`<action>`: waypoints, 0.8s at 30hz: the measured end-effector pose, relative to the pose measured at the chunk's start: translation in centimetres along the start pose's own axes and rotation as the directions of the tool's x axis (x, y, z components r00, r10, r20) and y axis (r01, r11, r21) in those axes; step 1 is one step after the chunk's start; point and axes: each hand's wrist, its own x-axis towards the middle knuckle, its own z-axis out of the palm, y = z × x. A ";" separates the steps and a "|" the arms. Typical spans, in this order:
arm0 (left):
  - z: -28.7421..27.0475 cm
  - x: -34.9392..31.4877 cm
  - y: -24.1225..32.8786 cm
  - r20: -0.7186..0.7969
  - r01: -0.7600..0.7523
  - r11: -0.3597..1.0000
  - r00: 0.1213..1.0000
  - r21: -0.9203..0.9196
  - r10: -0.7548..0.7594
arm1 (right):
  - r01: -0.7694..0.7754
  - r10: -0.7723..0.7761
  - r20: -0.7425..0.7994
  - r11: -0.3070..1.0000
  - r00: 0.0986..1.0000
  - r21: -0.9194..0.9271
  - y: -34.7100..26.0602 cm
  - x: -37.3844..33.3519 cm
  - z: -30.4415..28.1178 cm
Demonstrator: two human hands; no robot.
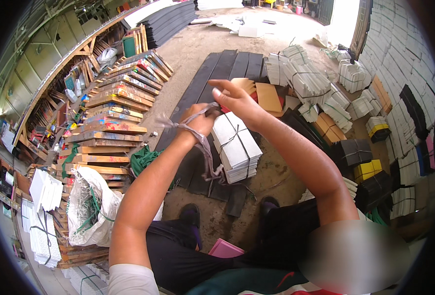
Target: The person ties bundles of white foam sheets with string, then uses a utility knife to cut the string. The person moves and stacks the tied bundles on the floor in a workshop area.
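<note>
A long greyish strip (208, 156), perhaps cloth or rubber, loops around my left wrist and hangs down beside a bundle. My left hand (196, 119) is closed on the strip near its upper end. Close against it, my right hand (241, 103) has its index finger stretched out and thumb apart; its other fingers are partly hidden. Just below both hands stands the bundle of white sheets (233, 132), tied crosswise with dark cord. It rests on dark long boards (197, 169) on the floor.
Paint-stained wooden frames (116, 110) are stacked at left, beside a white sack (92, 211) with green cord. Tied white bundles (306, 73) lie at right, near yellow (367, 170) and black blocks. Brown pieces (269, 97) lie beyond my right hand. A pink piece (226, 248) lies between my feet.
</note>
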 end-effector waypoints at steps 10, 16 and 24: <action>-5.0 3.3 -1.5 0.041 -0.041 0.924 0.999 0.380 0.028 | -0.416 0.362 0.562 0.909 0.744 -0.034 2.0 -2.4 0.3; -14.4 1.8 -11.3 0.189 -0.045 0.995 0.980 -0.087 0.061 | -0.377 0.437 0.103 0.855 0.893 -0.357 -2.7 -6.1 -19.5; -22.9 0.0 -25.1 -0.127 0.067 0.993 0.990 0.095 -0.055 | -0.682 0.480 -0.489 0.443 0.729 -0.581 -9.7 -21.5 -40.8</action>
